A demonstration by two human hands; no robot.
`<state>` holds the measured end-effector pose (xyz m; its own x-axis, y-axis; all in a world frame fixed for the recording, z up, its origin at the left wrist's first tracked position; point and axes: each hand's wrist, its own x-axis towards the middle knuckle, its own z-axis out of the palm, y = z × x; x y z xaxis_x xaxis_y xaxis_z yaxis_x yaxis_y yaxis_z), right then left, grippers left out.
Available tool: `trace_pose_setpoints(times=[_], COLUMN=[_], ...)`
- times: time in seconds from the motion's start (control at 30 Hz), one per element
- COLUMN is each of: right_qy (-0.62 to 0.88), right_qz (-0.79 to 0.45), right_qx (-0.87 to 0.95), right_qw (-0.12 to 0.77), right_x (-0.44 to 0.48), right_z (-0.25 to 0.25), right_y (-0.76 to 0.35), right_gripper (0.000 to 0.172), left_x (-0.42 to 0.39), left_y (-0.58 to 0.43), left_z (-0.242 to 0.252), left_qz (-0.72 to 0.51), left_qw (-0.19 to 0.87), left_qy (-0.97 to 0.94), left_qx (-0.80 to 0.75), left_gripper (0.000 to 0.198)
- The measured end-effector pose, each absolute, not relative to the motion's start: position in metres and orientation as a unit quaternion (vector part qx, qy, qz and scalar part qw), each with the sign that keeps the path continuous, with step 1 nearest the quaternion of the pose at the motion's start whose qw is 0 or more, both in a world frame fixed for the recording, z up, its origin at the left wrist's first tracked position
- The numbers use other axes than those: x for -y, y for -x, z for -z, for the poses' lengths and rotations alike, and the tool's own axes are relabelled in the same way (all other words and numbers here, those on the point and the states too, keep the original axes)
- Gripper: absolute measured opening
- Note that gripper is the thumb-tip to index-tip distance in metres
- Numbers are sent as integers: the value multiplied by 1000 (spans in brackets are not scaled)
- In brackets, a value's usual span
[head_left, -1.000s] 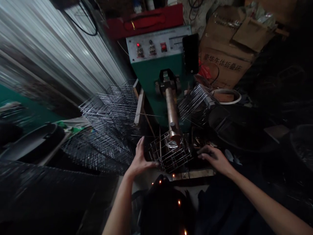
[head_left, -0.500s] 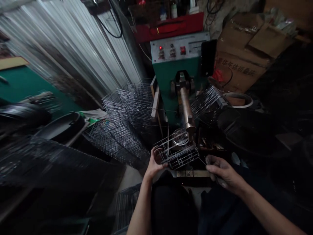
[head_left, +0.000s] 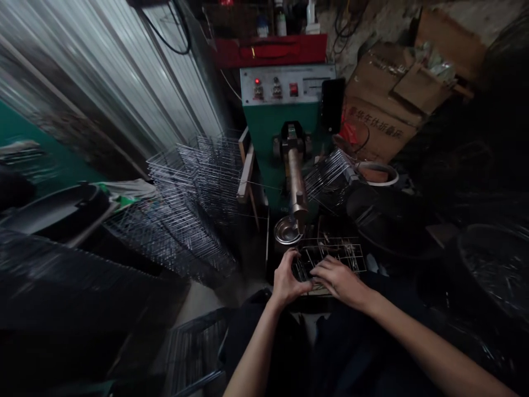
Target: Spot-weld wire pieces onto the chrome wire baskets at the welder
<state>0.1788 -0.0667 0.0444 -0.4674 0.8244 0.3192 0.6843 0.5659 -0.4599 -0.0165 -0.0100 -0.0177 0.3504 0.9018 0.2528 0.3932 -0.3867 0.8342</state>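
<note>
A small wire cage [head_left: 335,253] lies low in front of the green welding machine [head_left: 285,132], below the tip of its copper arm [head_left: 296,187]. My left hand [head_left: 287,278] grips the cage's near left side with curled fingers. My right hand [head_left: 336,278] rests on top of the cage, fingers bent over the wires. A small round metal dish [head_left: 287,231] sits under the arm's tip, just left of the cage.
Stacks of wire grids [head_left: 194,198] stand to the left, more wire pieces [head_left: 326,173] to the right of the arm. Cardboard boxes [head_left: 384,110] sit at back right, dark round tubs [head_left: 388,215] at right, corrugated metal sheeting [head_left: 103,82] at left.
The cage has come off the arm's tip and moved down and to the right. My right hand moved from beside it onto its top; my left hand followed the cage.
</note>
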Motion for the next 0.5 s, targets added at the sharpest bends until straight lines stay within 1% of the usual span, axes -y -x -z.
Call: trace_pose_setpoints(times=[0.1,0.17,0.37,0.5], right_qy=[437,428,411,412], right_qz=[-31,-3,-40,-47], right_qx=[869,873,860,851], right_qw=[230,232,299,321], right_x=[69,72,74,63], right_z=[-29,-24,-23,-20], right_y=[-184,-187,-194,-196], right_gripper=[36,40,49,45], left_x=[12,13,15,8], left_y=[7,2,-5,-8], left_z=[18,18,17,21], left_qz=[-379,-386,-403,-410], left_qw=[344,343,351,350], left_qy=[-739,-731,-714,-710], left_qx=[-438,-447,-452,-454], left_gripper=[70,68,64,64])
